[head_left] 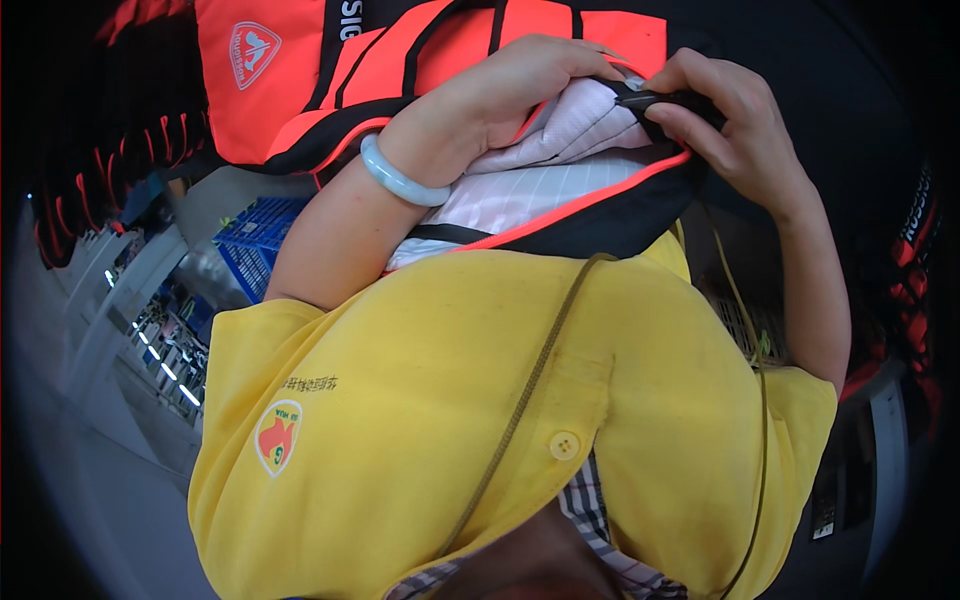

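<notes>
Fingers of the left hand (pixel 520 90) are pushed into the white lining (pixel 570 150) of an orange-and-black bag (pixel 400 60), while a black zipper pull (pixel 665 98) is pinched by the right hand (pixel 735 120) at the bag's upper opening edge.

The left hand (pixel 520 85), a pale blue-green bangle (pixel 400 180) on its wrist, presses into the white grid-patterned lining (pixel 560 170) of an orange-and-black fabric bag (pixel 330 70). The right hand (pixel 735 115) pinches a small black piece (pixel 665 98) at the bag's opening, above a yellow buttoned shirt (pixel 420 400).
</notes>
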Motion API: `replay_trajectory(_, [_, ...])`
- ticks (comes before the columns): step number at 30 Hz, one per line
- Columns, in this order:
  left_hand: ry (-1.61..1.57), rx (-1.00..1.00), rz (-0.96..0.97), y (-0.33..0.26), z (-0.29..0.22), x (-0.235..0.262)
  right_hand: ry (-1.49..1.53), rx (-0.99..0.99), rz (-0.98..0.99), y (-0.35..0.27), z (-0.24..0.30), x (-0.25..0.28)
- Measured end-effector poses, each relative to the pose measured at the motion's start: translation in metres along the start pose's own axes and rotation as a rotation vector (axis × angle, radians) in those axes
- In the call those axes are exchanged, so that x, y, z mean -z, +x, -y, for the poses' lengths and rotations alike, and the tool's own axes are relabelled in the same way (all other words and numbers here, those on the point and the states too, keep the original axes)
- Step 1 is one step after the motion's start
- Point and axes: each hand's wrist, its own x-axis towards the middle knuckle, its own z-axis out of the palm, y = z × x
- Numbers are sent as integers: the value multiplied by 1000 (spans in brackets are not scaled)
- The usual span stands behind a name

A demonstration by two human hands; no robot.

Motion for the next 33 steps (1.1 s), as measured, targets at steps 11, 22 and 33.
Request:
replay_trajectory(11, [117, -71, -65, -1, -2, 0, 715, -344, -767, -8, -14, -12])
replay_trajectory(22, [-143, 61, 62, 6, -1, 15, 265, -342, -384, 15, 47, -10])
replay_trajectory(33, [-231, 113, 18, -7, -7, 13, -179, -607, -1067, -20, -29, 37])
